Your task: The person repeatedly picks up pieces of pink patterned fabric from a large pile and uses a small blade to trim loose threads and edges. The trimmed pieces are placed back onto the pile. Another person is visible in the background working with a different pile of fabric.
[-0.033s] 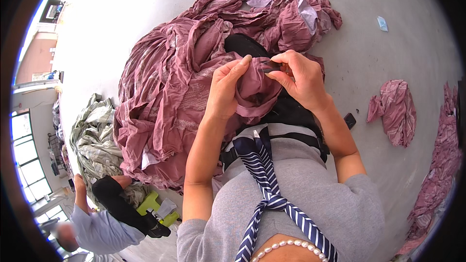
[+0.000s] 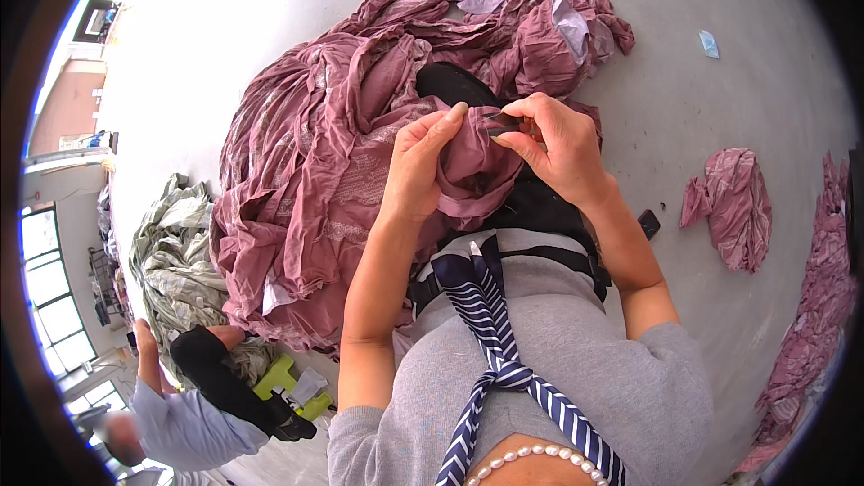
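Note:
Dusty-pink patterned cloth is heaped over my lap and the floor in front of me. My left hand pinches a raised fold of it between thumb and fingers. Close by on the right, my right hand grips small dark thread snips. Their two narrow blades point left, apart, at the edge of the fold. My right fingers hide most of the snips' handles. White lining pieces or labels show on the far part of the heap.
A smaller pink bundle and a dark phone-like object lie on the floor at right. More pink cloth runs along the right edge. Grey-green cloth, a lime-green stool and a seated co-worker are at left.
The co-worker's hand at the left has shifted slightly. My hands, the cloth and the snips show no visible movement.

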Motion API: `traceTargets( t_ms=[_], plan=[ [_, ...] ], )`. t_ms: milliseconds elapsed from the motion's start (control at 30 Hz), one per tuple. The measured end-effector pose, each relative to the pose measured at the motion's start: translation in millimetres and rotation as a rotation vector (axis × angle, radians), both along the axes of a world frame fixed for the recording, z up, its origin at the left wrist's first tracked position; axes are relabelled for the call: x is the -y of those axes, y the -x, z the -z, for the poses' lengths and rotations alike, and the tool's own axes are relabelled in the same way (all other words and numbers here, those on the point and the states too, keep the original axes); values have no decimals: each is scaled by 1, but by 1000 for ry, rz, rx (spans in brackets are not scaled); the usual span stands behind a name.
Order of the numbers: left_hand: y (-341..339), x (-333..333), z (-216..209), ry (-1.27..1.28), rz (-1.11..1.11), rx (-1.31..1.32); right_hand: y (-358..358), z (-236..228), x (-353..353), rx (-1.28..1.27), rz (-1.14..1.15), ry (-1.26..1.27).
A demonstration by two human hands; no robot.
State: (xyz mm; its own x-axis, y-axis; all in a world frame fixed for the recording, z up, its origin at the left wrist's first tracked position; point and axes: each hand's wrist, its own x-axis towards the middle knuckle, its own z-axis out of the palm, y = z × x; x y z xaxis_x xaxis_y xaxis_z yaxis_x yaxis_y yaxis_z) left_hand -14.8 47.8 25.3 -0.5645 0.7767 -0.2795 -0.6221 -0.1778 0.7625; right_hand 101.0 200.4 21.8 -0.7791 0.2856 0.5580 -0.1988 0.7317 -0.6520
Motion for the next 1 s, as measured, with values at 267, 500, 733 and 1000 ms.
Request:
traceTargets(
  t_ms=[267,500,733,1000],
  plan=[
    [5,4,5,-35,76,-22,-2,-7,-2,0,-35,34],
    [-2,0,-4,57,26,-4,-1,-8,-2,7,-42,6],
    [-4,-1,-5,55,69,-32,1,-11,-2,16,-53,-73],
    [1,0,0,95,71,-44,2,-20,-10,34,-42,511]
  ],
)
